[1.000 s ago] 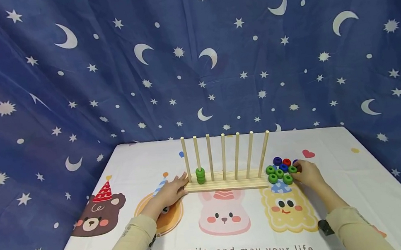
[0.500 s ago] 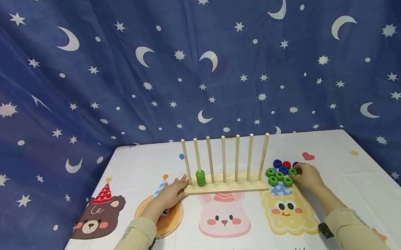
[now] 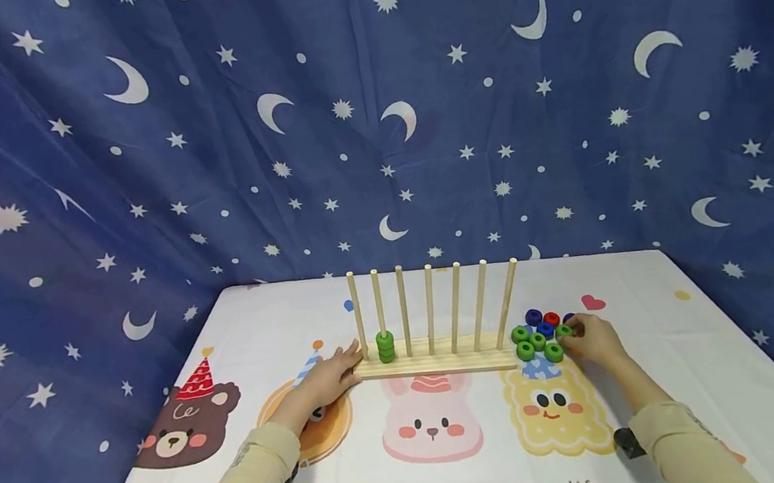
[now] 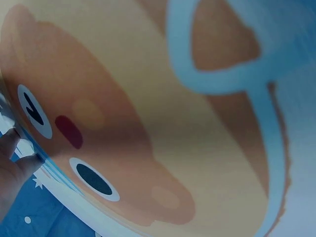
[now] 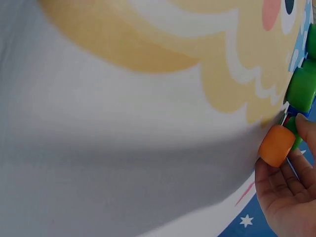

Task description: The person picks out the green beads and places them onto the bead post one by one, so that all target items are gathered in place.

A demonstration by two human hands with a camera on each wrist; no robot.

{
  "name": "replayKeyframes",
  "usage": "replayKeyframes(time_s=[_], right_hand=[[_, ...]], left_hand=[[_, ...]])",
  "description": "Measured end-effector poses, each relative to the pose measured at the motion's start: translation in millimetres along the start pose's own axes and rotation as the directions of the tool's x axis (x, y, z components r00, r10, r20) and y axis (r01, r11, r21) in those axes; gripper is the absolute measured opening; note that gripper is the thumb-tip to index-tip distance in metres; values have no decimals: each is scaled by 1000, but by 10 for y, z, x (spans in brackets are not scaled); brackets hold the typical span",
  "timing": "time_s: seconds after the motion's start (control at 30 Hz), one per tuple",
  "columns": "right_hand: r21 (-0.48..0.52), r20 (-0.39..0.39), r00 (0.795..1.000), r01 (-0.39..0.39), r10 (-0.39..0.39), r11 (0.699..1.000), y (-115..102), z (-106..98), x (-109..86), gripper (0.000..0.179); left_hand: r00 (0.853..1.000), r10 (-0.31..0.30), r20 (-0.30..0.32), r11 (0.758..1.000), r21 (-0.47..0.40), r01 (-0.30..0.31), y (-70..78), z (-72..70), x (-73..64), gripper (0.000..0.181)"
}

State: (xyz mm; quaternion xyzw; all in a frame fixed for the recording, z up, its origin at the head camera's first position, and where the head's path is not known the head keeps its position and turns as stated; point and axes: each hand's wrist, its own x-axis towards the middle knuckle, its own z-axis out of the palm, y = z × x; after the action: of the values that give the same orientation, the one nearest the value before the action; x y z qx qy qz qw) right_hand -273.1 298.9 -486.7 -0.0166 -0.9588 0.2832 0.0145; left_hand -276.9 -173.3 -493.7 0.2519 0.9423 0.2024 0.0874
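Note:
A wooden bead rack point(image 3: 438, 362) with several upright pegs stands on the table. Green beads point(image 3: 385, 347) are stacked on its second peg from the left. My left hand point(image 3: 327, 376) rests its extended fingers at the rack's left end; the left wrist view catches only fingertips point(image 4: 37, 160) at its edge. Right of the rack, my right hand point(image 3: 593, 339) pinches a green bead point(image 5: 293, 129) at the edge of a loose bead group. An orange bead point(image 5: 277, 145) sits against the right fingers in the right wrist view; the hand hides it from the head view.
Loose green beads point(image 3: 554, 352), blue beads point(image 3: 533, 318) and a red bead point(image 3: 551, 319) lie close together right of the rack. The printed white tablecloth point(image 3: 497, 429) covers the table. A dark blue curtain point(image 3: 319, 161) with stars and moons hangs behind.
The head view shifts slightly. Both hands, the rack and the beads keep practically the same places.

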Motion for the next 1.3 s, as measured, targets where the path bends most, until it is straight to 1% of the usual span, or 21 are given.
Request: replayKeyframes(time_s=[0.17,0.3,0.43,0.6,0.7,0.83,0.97,1.2,1.3], right_hand=[[-20,21,1000,21,-20,1000,-3,-28,22,36],[-45,43,999,17,-15,999,-6,-54,37,38],[-29,54,998,27,-25,999,-29,-91,23,36],[7,23,997,77,-78,997,-76,-128,-47,28],[-7,-6,992,128,-128,992,-117,-144,-74,27],[-30,-27,980,195,-196,980,-180,-158,-93,27],[-34,-32,974,225,-226,974,-230,-153,-137,28],[-1,-23,966,256,-256,967,-373,-158,-231,30],[3,-37,957,288,-288,958,-453,-178,-266,31]], left_hand=[[1000,3,-3,1000,7,-3,-5,10,-6,52],[1000,0,-1,1000,5,0,-7,15,-17,52],[1000,-8,0,1000,10,8,-11,8,-28,52],[1000,2,3,1000,-7,-2,6,18,-36,52],[1000,4,-3,1000,-10,-4,14,18,-33,52],[1000,-5,-10,1000,-8,4,15,9,-35,52],[1000,-6,-4,1000,-1,6,12,8,-43,52],[1000,-4,-5,1000,-12,4,10,-3,-40,52],[1000,-3,-2,1000,-13,3,6,-1,-27,52]])
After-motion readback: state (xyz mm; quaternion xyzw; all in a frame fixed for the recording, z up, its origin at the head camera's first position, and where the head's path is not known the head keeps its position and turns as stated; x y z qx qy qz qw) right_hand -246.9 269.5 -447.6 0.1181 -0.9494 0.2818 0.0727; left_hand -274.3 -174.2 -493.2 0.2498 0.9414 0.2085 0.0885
